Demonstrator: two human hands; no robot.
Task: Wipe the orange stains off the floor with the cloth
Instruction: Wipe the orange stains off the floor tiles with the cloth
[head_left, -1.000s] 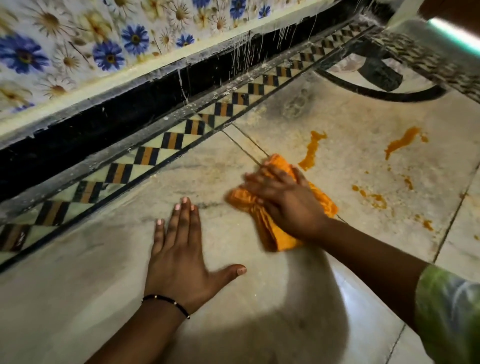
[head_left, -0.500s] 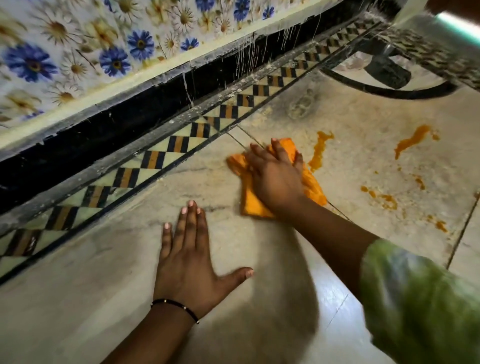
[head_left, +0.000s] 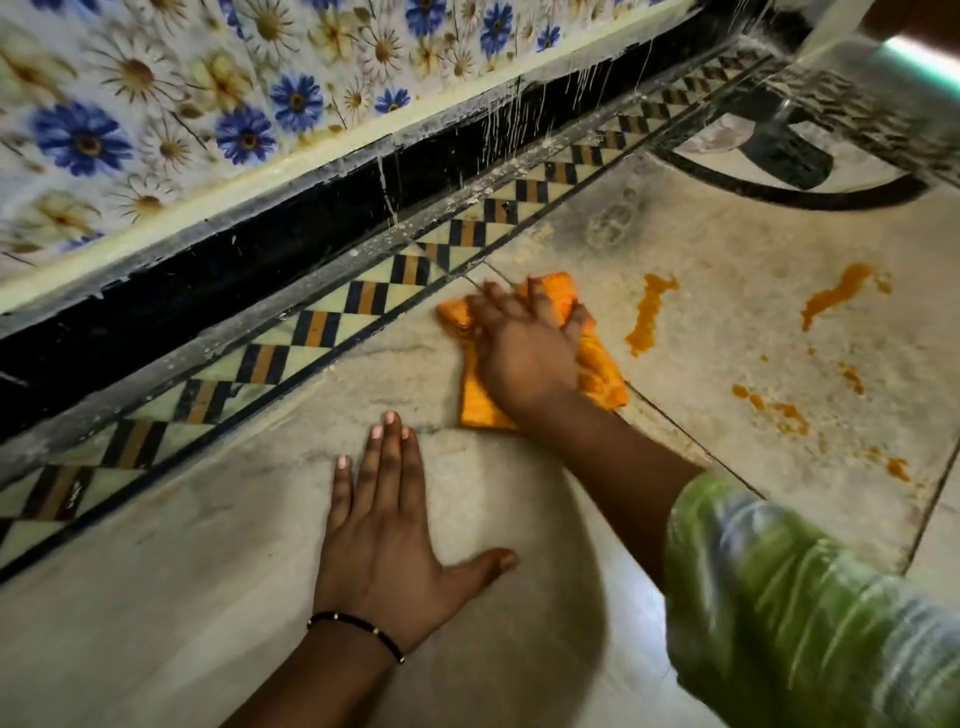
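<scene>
My right hand (head_left: 522, 345) presses an orange cloth (head_left: 480, 402) flat on the pale marble floor (head_left: 208, 597), fingers spread over it, close to the patterned border. A long orange stain (head_left: 647, 314) lies just right of the cloth. Another streak (head_left: 834, 293) sits further right, with smaller orange spots (head_left: 779, 410) below it. My left hand (head_left: 382, 540) rests flat on the floor, fingers apart, holding nothing, nearer to me than the cloth.
A checkered black, yellow and cream tile border (head_left: 322, 327) runs diagonally along a black skirting (head_left: 208, 270) under a floral-tiled wall (head_left: 156, 104). A black curved stand base (head_left: 789, 182) sits at the top right. A green sleeve (head_left: 805, 623) covers my right arm.
My right hand has pushed the cloth away from me and to the left, toward the patterned border. My left hand has stayed planted on the floor.
</scene>
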